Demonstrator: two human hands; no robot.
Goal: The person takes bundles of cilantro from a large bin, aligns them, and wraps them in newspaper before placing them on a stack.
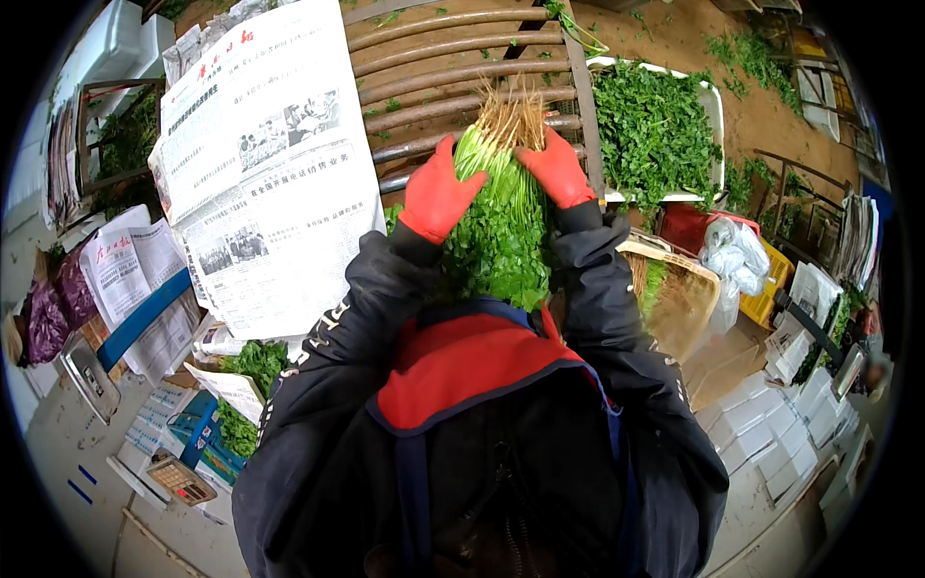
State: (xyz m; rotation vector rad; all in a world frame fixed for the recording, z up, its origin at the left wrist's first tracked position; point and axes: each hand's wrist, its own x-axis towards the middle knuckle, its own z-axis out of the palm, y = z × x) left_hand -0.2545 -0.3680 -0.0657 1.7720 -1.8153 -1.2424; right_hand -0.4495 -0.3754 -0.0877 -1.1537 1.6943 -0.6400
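Note:
A thick bunch of leafy greens (501, 236), like coriander or thin celery, lies before me with its brown roots (509, 120) pointing away and its leaves toward my body. Both hands wear red gloves. My left hand (438, 193) grips the pale stalks from the left side, thumb over the top. From the right, my right hand (557, 171) is closed against the stalks just below the roots. Under the root end is a rack of brown metal bars (453, 58). A stack of newspaper sheets (260, 164) lies to the left of the bunch.
At the right rear stands a white crate (718, 116) full of cut greens. Nearer on that side are a tan tub (689, 299), clear plastic bags (732, 255) and a yellow basket (771, 284). Scales stand at left, one with a keypad (181, 479), beside a blue basket (198, 424).

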